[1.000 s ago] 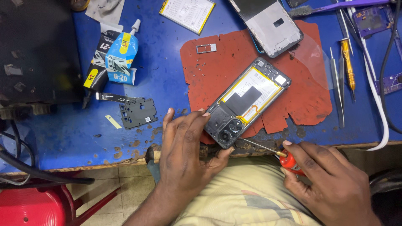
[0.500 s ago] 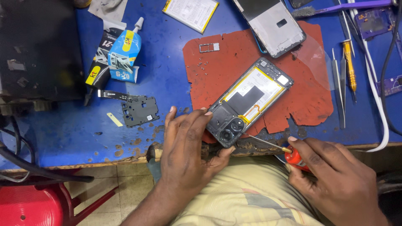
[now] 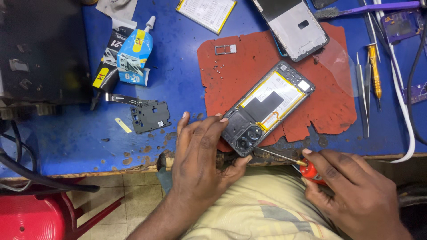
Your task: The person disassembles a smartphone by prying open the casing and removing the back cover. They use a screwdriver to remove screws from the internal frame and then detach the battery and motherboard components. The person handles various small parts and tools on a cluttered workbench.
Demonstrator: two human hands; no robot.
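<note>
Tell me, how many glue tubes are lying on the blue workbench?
2, side by side at the bench's upper left: a black and yellow glue tube and a blue and yellow glue tube. Others may lie out of view.

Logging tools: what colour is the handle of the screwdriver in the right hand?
Red handle on the screwdriver, gripped by the right hand; the head view shows it.
</note>
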